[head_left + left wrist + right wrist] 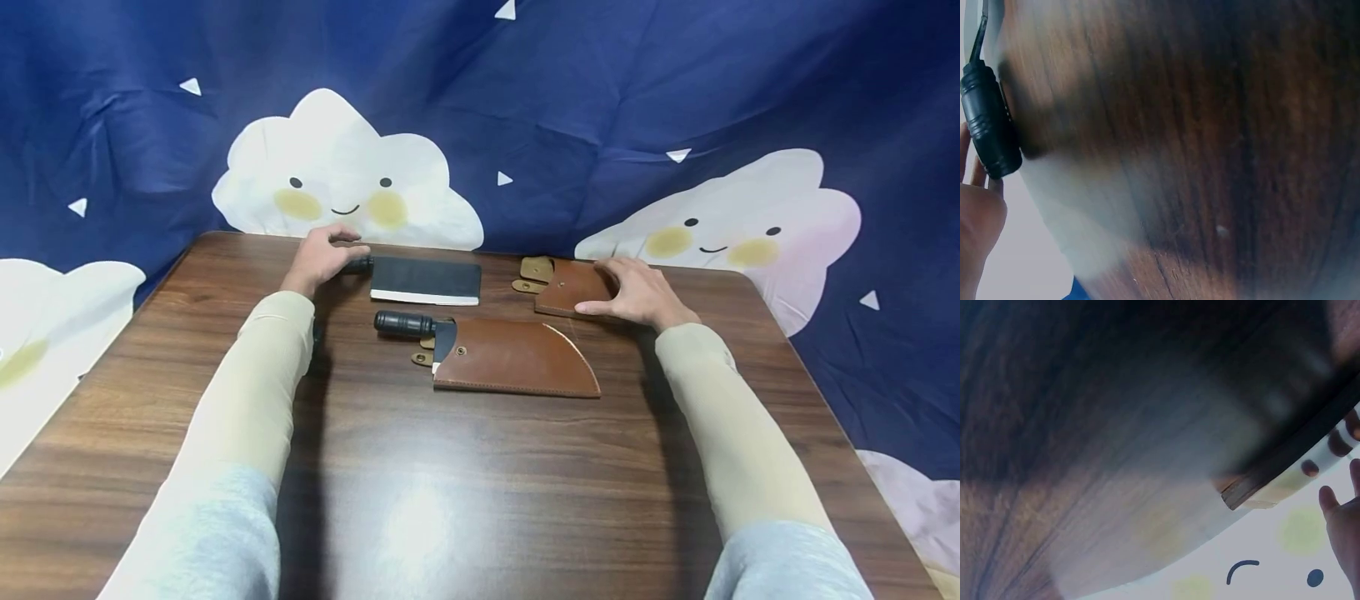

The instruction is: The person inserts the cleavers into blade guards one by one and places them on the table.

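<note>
A cleaver with a black blade (425, 277) and a pale cutting edge lies flat at the back of the table. My left hand (324, 257) is at its black ribbed handle (988, 119), fingers loosely bent; the left wrist view shows fingers behind the handle, without a clear grip. To the right lies a brown leather sheath (570, 286) with strap flaps at its left end. My right hand (637, 290) spreads thumb and fingers around the sheath's right end; in the right wrist view, the visible fingertips (1329, 501) appear just off it.
Nearer me, a second cleaver lies in a brown leather sheath (517, 358), its black handle (403, 323) pointing left. The wooden table (480, 483) ends at the back against a blue cloth (555, 108) with cloud faces.
</note>
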The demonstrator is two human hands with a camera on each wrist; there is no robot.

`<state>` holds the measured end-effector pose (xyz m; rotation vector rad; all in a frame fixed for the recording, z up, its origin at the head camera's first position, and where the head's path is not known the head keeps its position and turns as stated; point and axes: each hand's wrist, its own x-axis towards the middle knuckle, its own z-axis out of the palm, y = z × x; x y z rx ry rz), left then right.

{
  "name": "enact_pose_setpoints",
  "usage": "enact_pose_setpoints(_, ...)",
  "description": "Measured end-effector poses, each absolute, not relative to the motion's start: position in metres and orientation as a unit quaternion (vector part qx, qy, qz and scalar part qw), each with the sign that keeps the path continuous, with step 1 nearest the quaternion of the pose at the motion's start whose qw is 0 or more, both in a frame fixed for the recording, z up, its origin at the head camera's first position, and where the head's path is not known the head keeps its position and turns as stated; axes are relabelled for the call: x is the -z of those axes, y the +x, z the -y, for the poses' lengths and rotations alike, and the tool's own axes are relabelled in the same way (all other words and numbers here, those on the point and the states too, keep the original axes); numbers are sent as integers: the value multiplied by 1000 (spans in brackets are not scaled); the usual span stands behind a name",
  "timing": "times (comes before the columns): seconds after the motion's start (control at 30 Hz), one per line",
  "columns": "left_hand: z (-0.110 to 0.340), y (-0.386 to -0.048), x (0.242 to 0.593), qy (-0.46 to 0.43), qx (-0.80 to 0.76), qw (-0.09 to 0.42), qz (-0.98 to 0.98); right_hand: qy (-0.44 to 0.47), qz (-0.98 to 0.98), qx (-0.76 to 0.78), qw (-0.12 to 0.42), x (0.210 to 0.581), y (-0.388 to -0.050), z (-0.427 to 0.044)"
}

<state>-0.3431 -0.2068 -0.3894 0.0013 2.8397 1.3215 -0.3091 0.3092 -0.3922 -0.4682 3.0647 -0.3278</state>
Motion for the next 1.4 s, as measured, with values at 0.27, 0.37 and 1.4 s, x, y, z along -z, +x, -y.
enact_pose_setpoints(0.27,205,-346,391,21,-413,32,-910,-154,-984,86,37,393,-317,-309)
enact_pose_setpoints(0.37,206,-347,391,25,-402,37,-915,-150,-984,86,47,393,-320,-308)
enact_pose_setpoints(1.4,212,-346,405,61,-390,65,-917,-157,-981,84,74,393,-315,-308)
